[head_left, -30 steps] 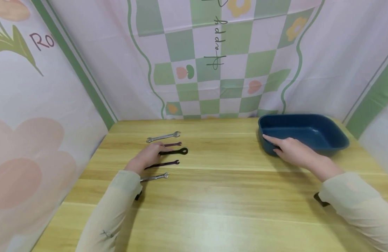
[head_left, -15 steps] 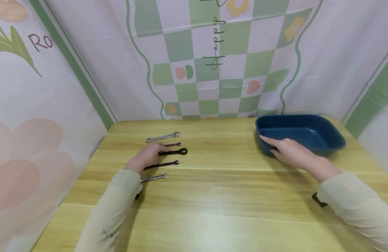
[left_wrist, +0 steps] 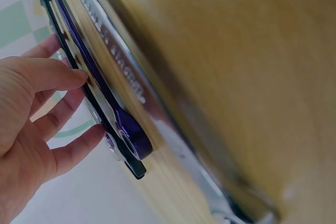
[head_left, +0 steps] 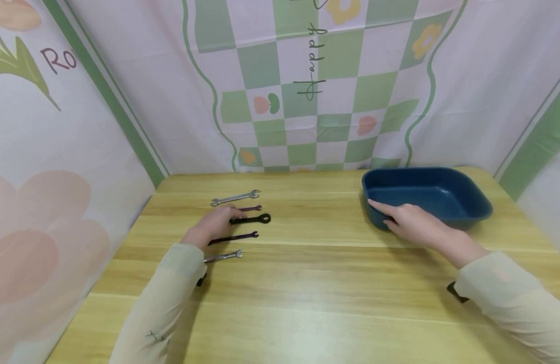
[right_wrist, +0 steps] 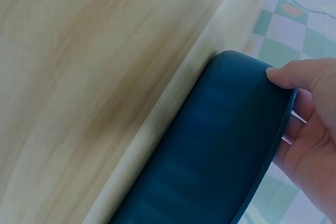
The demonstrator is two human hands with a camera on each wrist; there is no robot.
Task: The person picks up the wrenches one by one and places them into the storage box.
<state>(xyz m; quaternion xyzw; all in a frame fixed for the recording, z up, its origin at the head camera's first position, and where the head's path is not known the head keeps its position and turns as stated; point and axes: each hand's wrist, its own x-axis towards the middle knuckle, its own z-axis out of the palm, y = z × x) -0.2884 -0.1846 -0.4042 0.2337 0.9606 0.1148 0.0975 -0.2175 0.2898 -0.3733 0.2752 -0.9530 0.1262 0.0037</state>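
Observation:
My left hand (head_left: 214,225) is over the left of the table, pinching a black wrench (head_left: 264,218) with a ring end between thumb and fingers. In the left wrist view the thumb lies on the near side of that black wrench (left_wrist: 96,98), fingers behind. A dark purple wrench (left_wrist: 105,87) runs beside it, apart from the thumb. At the table's right, my right hand (head_left: 416,227) grips the left front rim of a dark blue basin (head_left: 407,175). Its thumb presses the outer wall of the basin (right_wrist: 226,114), and the other fingers go over the rim, partly hidden.
A silver open-ended wrench (head_left: 236,197) and a small purple wrench (head_left: 252,208) lie behind the left hand. Another silver wrench (head_left: 225,256) lies nearer me, partly under the sleeve. A patterned curtain (head_left: 302,136) hangs along the back edge of the wooden table (head_left: 307,293).
The basin has slid a little left and slightly toward me, with my right hand holding its rim throughout. My left hand and the wrenches look unmoved.

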